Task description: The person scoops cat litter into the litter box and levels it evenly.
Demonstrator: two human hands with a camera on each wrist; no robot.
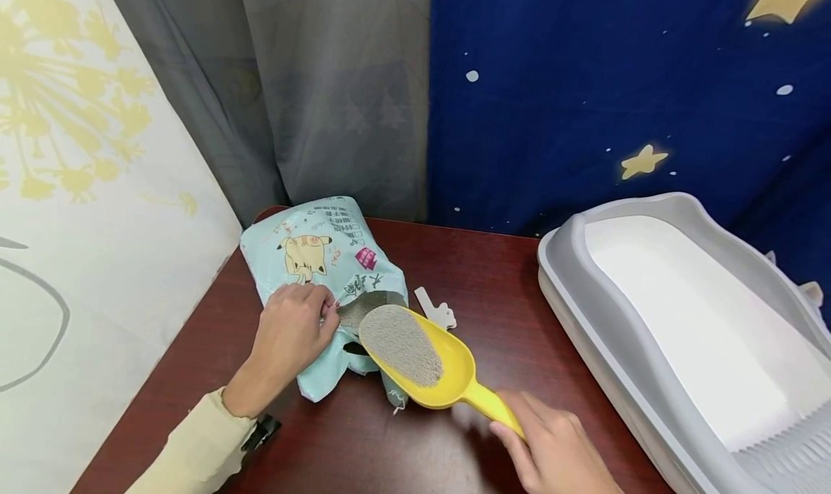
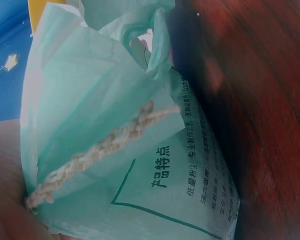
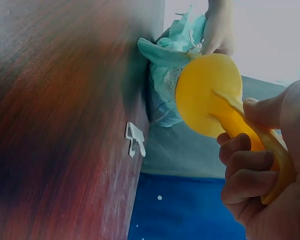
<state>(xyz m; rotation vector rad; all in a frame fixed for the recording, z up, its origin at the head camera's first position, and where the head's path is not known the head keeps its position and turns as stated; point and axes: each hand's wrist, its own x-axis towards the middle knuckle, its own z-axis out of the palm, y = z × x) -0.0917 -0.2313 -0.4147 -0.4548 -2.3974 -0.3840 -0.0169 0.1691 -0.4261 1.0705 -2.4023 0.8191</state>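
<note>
A pale turquoise plastic litter bag with a printed cartoon lies on its side, its torn mouth facing the front. My left hand pinches the upper edge of that mouth; the left wrist view shows the bag's plastic and a braided string close up. In front of the opening, a yellow scoop holds a heap of grey granular litter. My right hand grips the scoop's handle, fingers wrapped round it in the right wrist view. More grey litter shows inside the bag's mouth.
A grey-rimmed white litter box stands at the right of the dark red wooden table. Beside the bag lies a small white flat plastic piece. Grey and blue curtains hang behind, and a white patterned panel borders the left.
</note>
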